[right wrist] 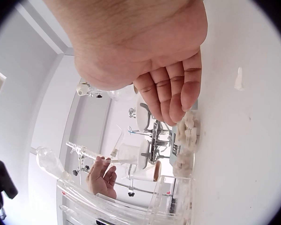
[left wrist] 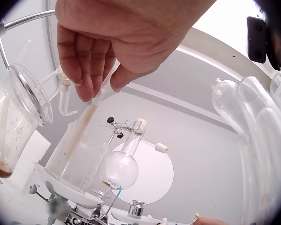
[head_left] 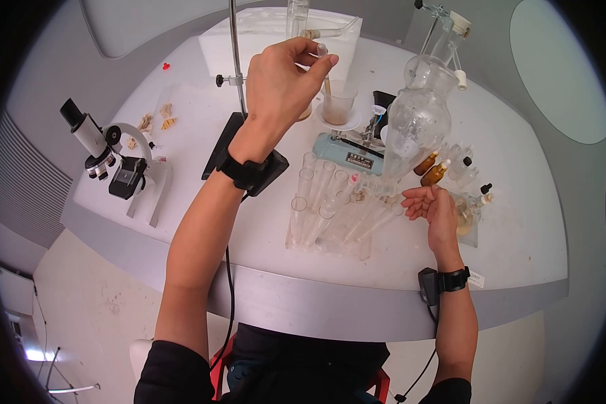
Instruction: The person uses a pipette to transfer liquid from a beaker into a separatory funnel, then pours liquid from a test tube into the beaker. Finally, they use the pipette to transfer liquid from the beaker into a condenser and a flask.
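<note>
My left hand [head_left: 283, 81] pinches a translucent dropper [left wrist: 86, 117] with brownish contents between thumb and fingers. Its lower part reaches down into a clear beaker [head_left: 339, 106], which stands on the white pan of a blue balance scale [head_left: 349, 153]. The dropper's pale top [head_left: 322, 50] shows above the fingertips in the head view. My right hand [head_left: 432, 214] holds nothing, its fingers loosely bent beside the rack of test tubes [head_left: 323, 214]. Brown dropper bottles [head_left: 435, 173] stand just behind that hand. The right wrist view shows its palm and relaxed fingers [right wrist: 171, 93].
A large glass flask [head_left: 417, 124] rises right of the scale. On the left stand a microscope [head_left: 124, 161] and a metal stand rod [head_left: 236, 54] with its dark base. Behind is a white foam block [head_left: 215, 50]. A glass jar [left wrist: 14, 122] with brown liquid is near the beaker.
</note>
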The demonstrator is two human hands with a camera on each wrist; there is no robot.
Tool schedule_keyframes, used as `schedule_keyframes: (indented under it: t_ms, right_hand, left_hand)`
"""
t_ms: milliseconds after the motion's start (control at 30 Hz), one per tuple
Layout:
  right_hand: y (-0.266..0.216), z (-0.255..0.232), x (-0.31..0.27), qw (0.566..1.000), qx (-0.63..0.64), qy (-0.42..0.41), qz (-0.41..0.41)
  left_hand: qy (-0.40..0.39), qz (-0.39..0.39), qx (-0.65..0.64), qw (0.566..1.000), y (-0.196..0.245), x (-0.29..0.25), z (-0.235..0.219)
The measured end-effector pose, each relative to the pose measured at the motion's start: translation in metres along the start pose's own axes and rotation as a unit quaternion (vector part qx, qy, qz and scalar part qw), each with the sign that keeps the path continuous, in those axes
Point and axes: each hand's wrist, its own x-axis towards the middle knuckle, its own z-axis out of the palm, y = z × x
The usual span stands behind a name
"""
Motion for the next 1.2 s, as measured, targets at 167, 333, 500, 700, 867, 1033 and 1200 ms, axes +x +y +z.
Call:
schedule_keyframes:
  t_ms: [167,333,500,700,867,1033,1200]
  right_hand:
    - [0.0,0.0,0.0,1.0,0.001,0.001,0.002]
    - [0.002,0.0,0.001,1.0,0.003,0.005,0.003]
    - [0.002,-0.002,0.001,1.0,0.014,0.0,-0.007]
    - [0.004,-0.007,0.002,0.999,0.026,-0.001,-0.029]
    - [0.002,-0.008,0.0,0.998,0.036,-0.003,-0.044]
    - [0.001,-0.008,-0.002,0.998,0.04,-0.003,-0.047]
    - [0.005,-0.011,0.0,0.997,0.043,-0.008,-0.057]
  left_hand:
    - [0.0,-0.001,-0.012,1.0,0.0,0.0,0.001]
    - [-0.015,-0.044,-0.063,0.997,0.003,0.003,-0.008]
    - [-0.009,-0.088,-0.17,0.981,0.0,0.009,-0.02]
    - [0.028,-0.12,-0.263,0.957,-0.008,0.014,-0.038]
    - [0.041,-0.183,-0.316,0.93,-0.009,0.006,-0.053]
    - [0.063,-0.226,-0.403,0.885,-0.007,-0.003,-0.065]
    - [0.087,-0.215,-0.437,0.869,0.011,-0.004,-0.088]
